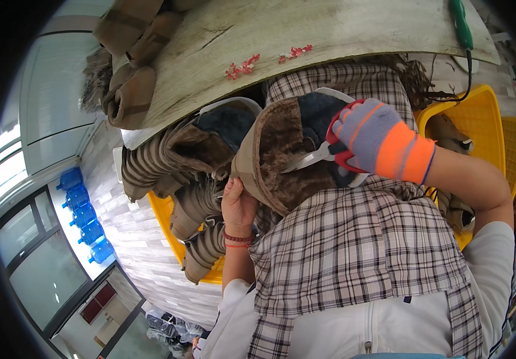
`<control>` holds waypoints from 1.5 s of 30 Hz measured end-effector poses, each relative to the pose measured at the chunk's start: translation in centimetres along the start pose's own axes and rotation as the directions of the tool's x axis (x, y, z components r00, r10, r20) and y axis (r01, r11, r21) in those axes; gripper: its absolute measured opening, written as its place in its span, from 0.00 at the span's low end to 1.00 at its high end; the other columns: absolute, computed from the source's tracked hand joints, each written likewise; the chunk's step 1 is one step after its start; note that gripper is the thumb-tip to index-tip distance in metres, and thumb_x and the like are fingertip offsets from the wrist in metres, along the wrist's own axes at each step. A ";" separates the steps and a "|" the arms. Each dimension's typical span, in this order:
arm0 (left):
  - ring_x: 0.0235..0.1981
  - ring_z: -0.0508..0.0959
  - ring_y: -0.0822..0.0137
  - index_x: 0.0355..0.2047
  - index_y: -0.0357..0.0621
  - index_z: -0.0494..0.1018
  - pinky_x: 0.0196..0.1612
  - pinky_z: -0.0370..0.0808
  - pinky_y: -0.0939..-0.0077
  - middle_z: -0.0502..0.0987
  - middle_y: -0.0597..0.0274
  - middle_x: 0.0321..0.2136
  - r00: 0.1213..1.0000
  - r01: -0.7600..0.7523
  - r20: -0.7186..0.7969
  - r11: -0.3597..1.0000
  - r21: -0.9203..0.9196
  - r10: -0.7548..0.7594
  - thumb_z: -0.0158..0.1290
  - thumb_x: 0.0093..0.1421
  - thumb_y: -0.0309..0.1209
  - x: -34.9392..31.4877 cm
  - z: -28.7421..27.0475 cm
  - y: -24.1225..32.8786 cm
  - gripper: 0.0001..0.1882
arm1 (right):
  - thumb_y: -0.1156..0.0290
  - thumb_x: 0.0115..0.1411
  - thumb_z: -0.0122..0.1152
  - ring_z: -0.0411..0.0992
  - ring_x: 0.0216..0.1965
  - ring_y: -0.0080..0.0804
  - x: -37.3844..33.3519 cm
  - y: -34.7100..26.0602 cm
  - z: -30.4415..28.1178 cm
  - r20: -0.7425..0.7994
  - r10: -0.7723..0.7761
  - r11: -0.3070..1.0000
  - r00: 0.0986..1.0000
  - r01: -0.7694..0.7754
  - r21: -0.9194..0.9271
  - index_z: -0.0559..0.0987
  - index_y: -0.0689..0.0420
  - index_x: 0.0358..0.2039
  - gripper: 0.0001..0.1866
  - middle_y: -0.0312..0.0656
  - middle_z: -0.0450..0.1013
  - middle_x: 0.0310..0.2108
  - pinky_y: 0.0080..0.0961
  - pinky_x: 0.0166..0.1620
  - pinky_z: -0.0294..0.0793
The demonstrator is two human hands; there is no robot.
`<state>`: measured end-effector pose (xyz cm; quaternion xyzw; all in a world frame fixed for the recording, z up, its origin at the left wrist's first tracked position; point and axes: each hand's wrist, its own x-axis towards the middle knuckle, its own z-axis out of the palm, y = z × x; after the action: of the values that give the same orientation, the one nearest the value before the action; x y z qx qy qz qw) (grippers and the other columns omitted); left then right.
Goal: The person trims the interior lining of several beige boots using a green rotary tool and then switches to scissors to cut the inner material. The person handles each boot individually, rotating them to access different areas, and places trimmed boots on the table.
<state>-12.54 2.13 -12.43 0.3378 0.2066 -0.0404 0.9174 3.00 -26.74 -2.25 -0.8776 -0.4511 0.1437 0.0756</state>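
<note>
In my lap lies a brown boot upper (262, 140) with a dark plush lining, its wide opening facing up. My left hand (238, 208), bare, pinches the outer edge of the upper between thumb and fingers. Red-handled scissors (307, 160) are in my right hand (380, 139), which wears a grey and orange glove. The silver blades reach inside the opening, against the plush lining. Whether the blades touch a thread or the pile cannot be made out. Just left of this upper rests another lined upper (201, 143), at the end of a nested stack.
Ahead is a worn pale table (341, 33) with red scraps (243, 66), rolled brown boot parts (131, 99) and a green-handled corded tool (461, 25). Yellow crates (488, 113) with boot parts stand at my right, another yellow crate (163, 218) at my left. Blue water jugs (84, 212) line the far left.
</note>
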 end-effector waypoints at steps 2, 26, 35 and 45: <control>0.55 0.68 0.60 0.58 0.35 0.61 0.60 0.62 0.67 0.70 0.48 0.52 1.000 -0.005 0.008 1.000 -0.010 0.005 0.50 0.63 0.32 -0.1 0.4 0.2 0.25 | 0.54 0.39 0.71 0.72 0.35 0.37 -1.0 1.3 0.0 -0.103 0.062 0.996 0.993 -0.055 0.074 0.77 0.55 0.31 0.22 0.41 0.73 0.29 0.29 0.36 0.71; 0.46 0.69 0.46 0.30 0.34 0.70 0.54 0.63 0.57 0.69 0.44 0.44 0.277 -0.880 0.959 -0.384 0.278 0.060 0.51 0.50 0.21 18.5 29.0 0.5 0.07 | 0.72 0.58 0.59 0.73 0.33 0.23 -7.8 16.6 8.4 -0.446 0.881 0.460 0.159 -0.059 0.886 0.73 0.65 0.45 0.15 0.41 0.76 0.37 0.19 0.38 0.72; 0.62 0.55 0.47 0.49 0.41 0.68 0.62 0.51 0.51 0.60 0.42 0.58 0.264 -0.249 0.820 -0.785 0.567 0.508 0.55 0.52 0.32 24.5 23.8 11.6 0.24 | 0.71 0.65 0.46 0.72 0.44 0.34 -10.9 15.9 11.3 -0.218 0.942 0.089 0.254 0.436 0.895 0.70 0.66 0.46 0.13 0.46 0.71 0.43 0.21 0.41 0.76; 0.44 0.74 0.59 0.43 0.42 0.75 0.46 0.71 0.66 0.77 0.54 0.40 0.473 -0.272 0.296 -0.182 0.945 0.830 0.62 0.51 0.39 18.6 18.8 32.0 0.21 | 0.79 0.53 0.66 0.67 0.34 0.19 -6.4 10.8 8.4 -0.390 0.877 0.350 0.282 0.183 0.919 0.70 0.65 0.46 0.21 0.36 0.71 0.38 0.17 0.38 0.71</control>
<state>17.81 15.95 12.18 0.8709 0.1509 0.3477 0.3128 5.11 -38.23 -11.84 -0.7134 0.0721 -0.1303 0.6847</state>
